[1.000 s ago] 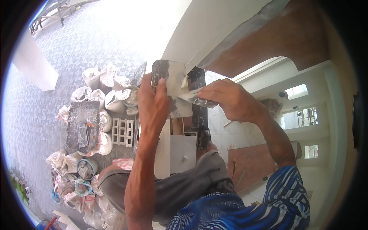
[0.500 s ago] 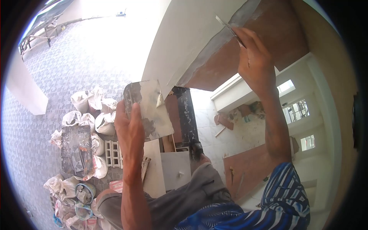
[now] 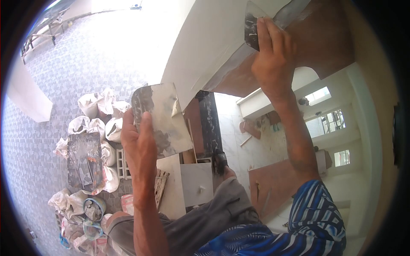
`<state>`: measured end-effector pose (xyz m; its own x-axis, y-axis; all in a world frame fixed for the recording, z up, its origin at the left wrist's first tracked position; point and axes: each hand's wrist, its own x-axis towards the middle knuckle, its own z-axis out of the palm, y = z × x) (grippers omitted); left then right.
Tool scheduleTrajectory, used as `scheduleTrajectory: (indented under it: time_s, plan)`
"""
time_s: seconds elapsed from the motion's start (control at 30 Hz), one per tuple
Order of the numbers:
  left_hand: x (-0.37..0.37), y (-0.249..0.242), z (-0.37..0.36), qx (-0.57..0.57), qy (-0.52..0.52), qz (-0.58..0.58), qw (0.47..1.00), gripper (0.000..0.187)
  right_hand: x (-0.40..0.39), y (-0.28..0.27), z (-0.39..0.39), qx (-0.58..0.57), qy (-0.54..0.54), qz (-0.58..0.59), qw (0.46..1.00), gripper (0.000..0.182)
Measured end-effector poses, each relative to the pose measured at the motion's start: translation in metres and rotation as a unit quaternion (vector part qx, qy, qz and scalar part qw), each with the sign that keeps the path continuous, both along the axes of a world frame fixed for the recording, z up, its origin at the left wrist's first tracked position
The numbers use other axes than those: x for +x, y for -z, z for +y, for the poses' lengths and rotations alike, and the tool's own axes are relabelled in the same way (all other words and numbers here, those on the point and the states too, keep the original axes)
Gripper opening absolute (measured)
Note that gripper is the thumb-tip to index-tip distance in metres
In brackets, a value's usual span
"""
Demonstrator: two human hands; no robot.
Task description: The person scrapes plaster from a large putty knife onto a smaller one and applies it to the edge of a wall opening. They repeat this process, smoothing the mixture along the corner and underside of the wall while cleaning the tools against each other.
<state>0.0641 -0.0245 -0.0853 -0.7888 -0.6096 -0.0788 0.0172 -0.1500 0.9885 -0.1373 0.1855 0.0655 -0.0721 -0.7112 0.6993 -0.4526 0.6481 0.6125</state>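
My left hand (image 3: pixel 140 149) is closed on the edge of a flat, rounded-corner plate (image 3: pixel 168 106). Pale putty and dark smears cover the plate's face, with a small ridge of putty near its right side. Higher up, my right hand (image 3: pixel 275 64) grips a putty knife (image 3: pixel 252 35), its wide dark-smeared blade laid against the overhead panel. That panel has a white coated part (image 3: pixel 205 42) and a bare brown part (image 3: pixel 320 42), with a wet grey band of putty (image 3: pixel 237 64) along the border between them. The knife overlaps the white side beside this band.
Below on the left, white sacks (image 3: pixel 89 104) surround a smeared dark board (image 3: pixel 83 149), a hollow block (image 3: pixel 122 164) and a bucket of grey material (image 3: pixel 94 209). My foot (image 3: pixel 228 173) rests near a black-stained plank (image 3: pixel 210 123). A brown board (image 3: pixel 273 183) lies at the lower right.
My right hand has moved slightly left and down, turning the putty knife from edge-on to showing its broad face. My left hand and the plate have shifted slightly left and up.
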Motion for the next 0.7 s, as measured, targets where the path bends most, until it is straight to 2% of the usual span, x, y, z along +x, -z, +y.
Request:
scheduleTrajectory:
  time_s: [0.07,0.13,0.23,0.33,0.43,0.53,0.63,0.7]
  plan:
    - [-0.001,0.0,-0.002,0.002,0.004,0.003,1.0,0.046,-0.001,0.02,-0.002,-0.002,0.014,0.014,1.0,0.061]
    - [-0.004,0.003,-0.003,-0.016,0.002,0.023,1.0,0.036,-0.002,0.041,-0.002,-0.002,0.025,0.01,1.0,0.058]
    - [-0.005,0.003,-0.004,0.001,-0.004,0.01,1.0,0.037,-0.003,0.074,-0.003,-0.005,0.022,-0.013,1.0,0.054]
    - [0.0,-0.012,-0.008,0.064,0.044,-0.017,0.997,0.041,-0.018,0.114,0.002,0.007,0.006,0.001,1.0,0.043]
    - [0.0,-0.01,-0.006,0.047,0.004,0.0,0.999,0.039,-0.015,0.141,0.002,0.022,0.011,-0.013,1.0,0.04]
    - [0.004,-0.008,-0.009,0.059,0.024,0.039,0.997,0.05,-0.011,0.167,0.002,0.028,0.013,-0.027,0.999,0.041]
    - [0.007,-0.014,-0.007,0.054,0.02,0.025,0.998,0.059,-0.01,0.179,0.003,0.031,0.012,-0.048,0.998,0.043]
    - [0.007,-0.012,-0.006,-0.012,-0.019,-0.022,1.0,0.044,0.003,0.174,0.004,0.043,0.003,-0.113,0.993,0.046]
